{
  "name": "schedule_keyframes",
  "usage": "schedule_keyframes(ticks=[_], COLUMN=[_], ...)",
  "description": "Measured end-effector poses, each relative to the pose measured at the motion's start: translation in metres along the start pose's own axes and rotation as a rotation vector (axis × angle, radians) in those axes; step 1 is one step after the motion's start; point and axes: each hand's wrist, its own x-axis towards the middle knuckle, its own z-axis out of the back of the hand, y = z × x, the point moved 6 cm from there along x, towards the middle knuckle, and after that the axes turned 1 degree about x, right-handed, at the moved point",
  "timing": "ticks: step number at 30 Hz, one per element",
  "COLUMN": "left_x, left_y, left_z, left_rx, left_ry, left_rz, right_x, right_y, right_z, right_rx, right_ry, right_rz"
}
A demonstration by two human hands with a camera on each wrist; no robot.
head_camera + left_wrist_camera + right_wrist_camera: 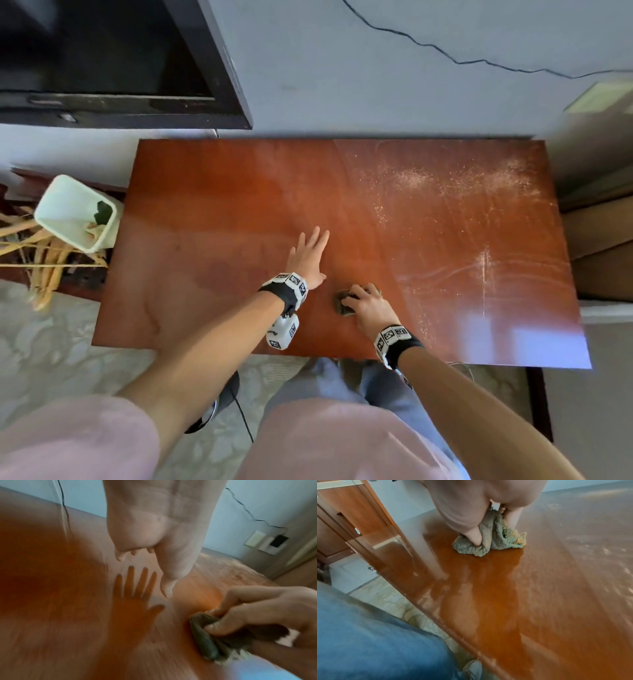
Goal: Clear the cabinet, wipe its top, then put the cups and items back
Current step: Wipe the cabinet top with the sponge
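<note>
Pink sleeves and blue-grey trousers fill the near edge of the head view, with both forearms reaching forward over the cabinet top (212, 192), a glossy reddish-brown wooden surface. Right hand (368, 303) is curled round a bunched grey-green cloth (343, 303) and presses it onto the wood near the front edge, roughly mid-width; the right wrist view shows the fingers (475, 536) dug into the folds of the cloth (503, 538), which touches the surface directly beneath the hand. Cloth protrudes to the left of the knuckles and is otherwise covered by the hand. Left hand (308, 255) lies just beside it to the left, apart from the cloth, fingers straight and slightly spread, holding nothing; the left wrist view shows its reflection or shadow (135, 601) on the wood below the palm (154, 524), and whether the palm touches the top cannot be told. Pale dusty streaks (455, 185) cover the right half of the top, to the right of the cloth; the left half appears clean and shiny. White bin (77, 212) stands off the left edge, a dark screen (113, 58) hangs on the wall behind, and a black cable (445, 51) runs across that wall
</note>
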Motion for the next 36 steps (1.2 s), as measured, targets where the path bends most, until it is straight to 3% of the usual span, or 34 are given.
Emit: schedule_keyframes(ticks=[5, 12, 21, 30, 36], left_x=[-0.045, -0.074, -0.079, -0.074, -0.074], left_y=[-0.025, -0.065, -0.114, -0.113, -0.114], left_z=[-0.043, -0.072, -0.102, -0.111, -0.112], left_rx=[0.044, 0.048, 0.066, 0.071, 0.048], left_ry=[0.088, 0.150, 0.184, 0.139, 0.143], left_rz=[-0.057, 0.033, 0.100, 0.104, 0.105], right_x=[-0.057, -0.124, -0.183, -0.175, -0.135], right_y=[-0.008, -0.035, -0.104, -0.132, -0.137], right_z=[-0.023, -0.043, -0.043, -0.040, -0.022], right_rx=[0.018, 0.010, 0.029, 0.088, 0.093], right_ry=[0.007, 0.062, -0.020, -0.158, -0.253], right_rz=[-0.065, -0.088, -0.129, -0.135, -0.108])
